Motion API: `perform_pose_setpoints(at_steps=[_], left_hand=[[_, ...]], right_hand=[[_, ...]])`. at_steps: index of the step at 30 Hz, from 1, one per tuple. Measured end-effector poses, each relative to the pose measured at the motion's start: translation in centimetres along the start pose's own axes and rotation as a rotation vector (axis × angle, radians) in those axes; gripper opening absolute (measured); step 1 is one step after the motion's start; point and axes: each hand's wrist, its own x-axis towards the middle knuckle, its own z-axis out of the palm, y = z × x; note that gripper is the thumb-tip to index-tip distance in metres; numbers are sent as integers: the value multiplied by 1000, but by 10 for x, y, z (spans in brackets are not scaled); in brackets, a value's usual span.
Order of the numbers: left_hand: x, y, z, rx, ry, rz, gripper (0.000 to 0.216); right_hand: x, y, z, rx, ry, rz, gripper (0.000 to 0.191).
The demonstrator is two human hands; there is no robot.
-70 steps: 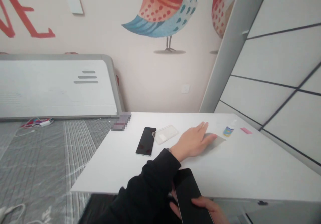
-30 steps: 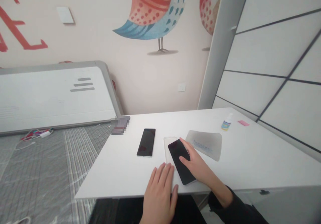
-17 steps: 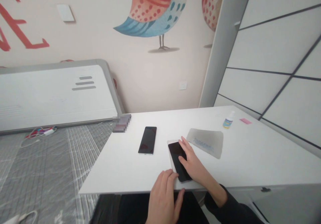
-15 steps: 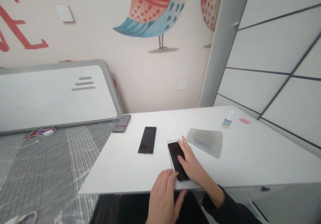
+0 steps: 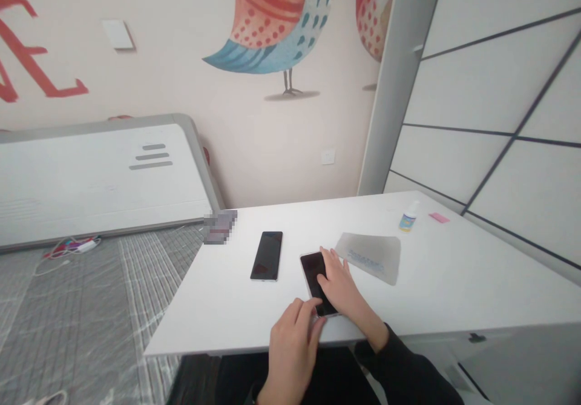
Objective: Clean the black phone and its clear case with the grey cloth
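Observation:
A black phone (image 5: 313, 267) lies on the white table (image 5: 436, 284) inside a clear case whose pale rim shows round it. My right hand (image 5: 338, 287) lies flat on the phone's screen, fingers stretched out and pressing down. My left hand (image 5: 290, 347) rests at the table's near edge, its fingertips touching the phone's lower end. A second black phone (image 5: 267, 255) lies untouched just to the left.
A grey cleaning cloth (image 5: 370, 256) lies right of the hands. Farther back right stand a small bottle (image 5: 407, 218) and a pink slip (image 5: 438, 217). A white panel (image 5: 91, 175) leans left of the table above a grey striped floor covering.
The phone came from below the table edge onto the clear case. My right hand now presses it flat, and my left hand has come to its lower end.

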Motion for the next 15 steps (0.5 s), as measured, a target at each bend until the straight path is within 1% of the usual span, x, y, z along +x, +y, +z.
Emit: perform_pose_setpoints(at_steps=[3,6,8,11,13,15], left_hand=[[-1,-1,-2,-60,-31,-51,22],[-2,-4,-2,-147,-50,-103,23],[-4,-8,-2,-183,-47,-125,33],[-6,-11,-3,-190,-67,-122,59],[-4,-9,-7,-248,-125,-159,72],[0,-3,-15,-401,-210,-250,76]], right_hand=[[1,-7,-7,145,29,14,73],[0,-17,-16,336,79,57,61],[-1,-24,-21,460,136,89,56],[-6,-36,-25,622,186,119,58],[-13,-45,-26,707,167,150,60],[-20,-54,-26,769,141,189,61]])
